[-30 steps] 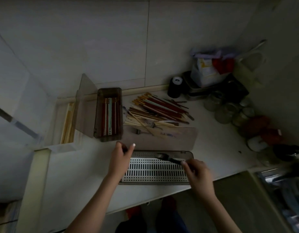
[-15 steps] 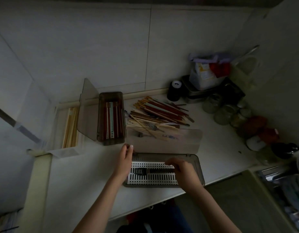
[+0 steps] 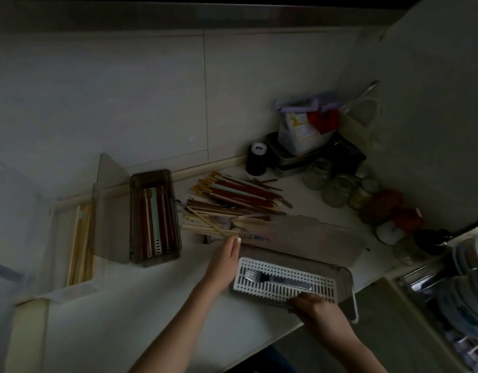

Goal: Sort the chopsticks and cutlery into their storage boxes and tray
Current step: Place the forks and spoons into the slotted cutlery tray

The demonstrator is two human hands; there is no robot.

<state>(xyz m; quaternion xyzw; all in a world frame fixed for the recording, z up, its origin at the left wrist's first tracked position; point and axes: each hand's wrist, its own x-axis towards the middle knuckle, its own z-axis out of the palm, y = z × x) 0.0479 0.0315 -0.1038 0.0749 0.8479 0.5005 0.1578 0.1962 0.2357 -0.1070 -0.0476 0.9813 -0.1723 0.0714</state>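
A fork (image 3: pixel 276 278) with a dark handle lies on the white slotted tray (image 3: pixel 286 292) inside the near smoky storage box (image 3: pixel 345 275), tines to the left. My left hand (image 3: pixel 223 261) rests with straight fingers against the box's left end. My right hand (image 3: pixel 320 310) sits at the box's near rim, fingers loosely curled, off the fork. A loose pile of chopsticks (image 3: pixel 232 203) lies behind the box. A brown box (image 3: pixel 155 219) holds red and pale chopsticks. A clear box (image 3: pixel 81 243) at the left holds bamboo chopsticks.
The near box's open lid (image 3: pixel 313 232) leans back over the pile's edge. Glass jars (image 3: pixel 337 187), a black canister (image 3: pixel 256 160) and stacked containers (image 3: pixel 302 141) fill the back right corner. A dish rack (image 3: pixel 469 297) stands at the right. The counter edge runs just below the box.
My right hand laid the fork down on the slotted tray, let go and drew back to the near rim. My left hand stayed at the box's left end.
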